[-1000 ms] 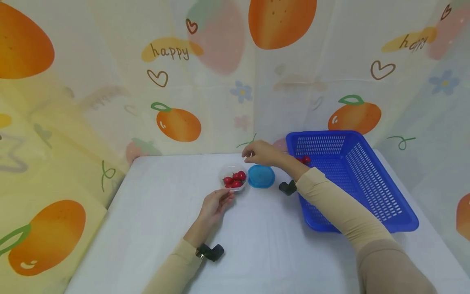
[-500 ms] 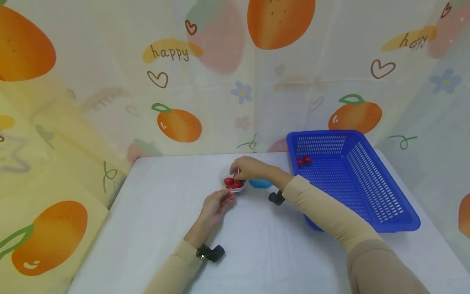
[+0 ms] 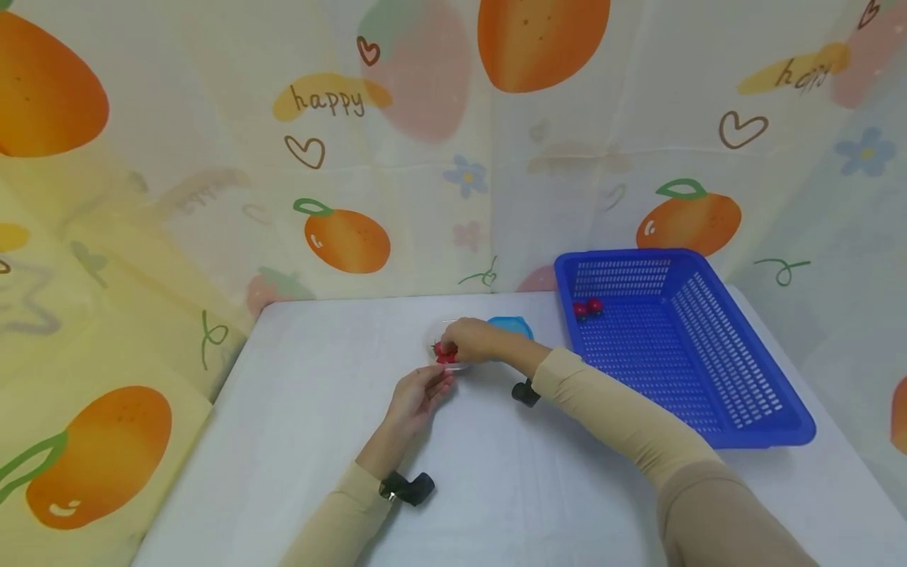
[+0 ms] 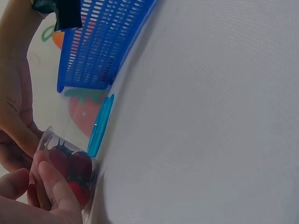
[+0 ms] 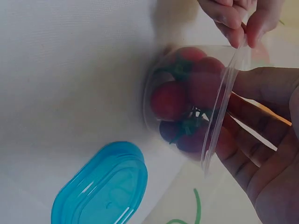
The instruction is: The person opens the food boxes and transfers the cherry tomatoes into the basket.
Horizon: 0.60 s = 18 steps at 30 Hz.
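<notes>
My left hand [image 3: 418, 398] pinches the rim of a small clear plastic container [image 5: 219, 130] between thumb and fingers. Several red cherry tomatoes [image 5: 170, 100] with green stems lie in it, seen through its wall in both wrist views. The container is upright on the table in the head view. From the right, my right hand [image 3: 476, 340] reaches over its mouth, fingers [image 5: 264, 86] pointing in past the rim toward the tomatoes. Its fingertips are partly hidden there, and I cannot tell whether they grip a tomato. A blue lid [image 5: 100, 186] lies close beside the container.
A large blue slotted basket [image 3: 708, 378] stands on the right of the white-covered table [image 3: 298, 441], with a pair of cherry tomatoes [image 3: 588, 308] in its far left corner. A fruit-printed curtain [image 3: 418, 181] hangs behind the table.
My right hand has moved left and down from above the blue lid to the container's mouth, its fingers dipping among the tomatoes. The left hand has stayed at the rim.
</notes>
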Motion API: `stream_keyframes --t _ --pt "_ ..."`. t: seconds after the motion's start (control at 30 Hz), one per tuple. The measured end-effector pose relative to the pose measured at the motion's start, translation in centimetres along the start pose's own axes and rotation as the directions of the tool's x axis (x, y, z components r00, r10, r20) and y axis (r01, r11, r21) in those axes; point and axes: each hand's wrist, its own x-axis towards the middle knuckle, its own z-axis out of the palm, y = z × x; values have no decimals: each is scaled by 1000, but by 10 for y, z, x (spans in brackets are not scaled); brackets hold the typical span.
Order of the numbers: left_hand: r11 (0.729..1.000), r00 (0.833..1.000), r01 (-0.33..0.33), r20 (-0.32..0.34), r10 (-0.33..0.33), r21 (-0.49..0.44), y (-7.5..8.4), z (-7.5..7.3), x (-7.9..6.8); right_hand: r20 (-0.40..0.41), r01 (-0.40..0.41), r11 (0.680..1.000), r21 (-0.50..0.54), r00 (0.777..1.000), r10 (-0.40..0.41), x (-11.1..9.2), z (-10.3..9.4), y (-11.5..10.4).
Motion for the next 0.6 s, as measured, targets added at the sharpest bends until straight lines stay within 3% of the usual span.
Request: stream_keyframes --t 0.3,0.6 --pt "1000 1000 -4 -7 4 3 0 1 -1 35 -18 998 -62 999 20 5 1 -3" --pt "1000 1000 -12 -7 12 -3 0 1 -1 49 -27 998 -61 998 30 7 2 -2"
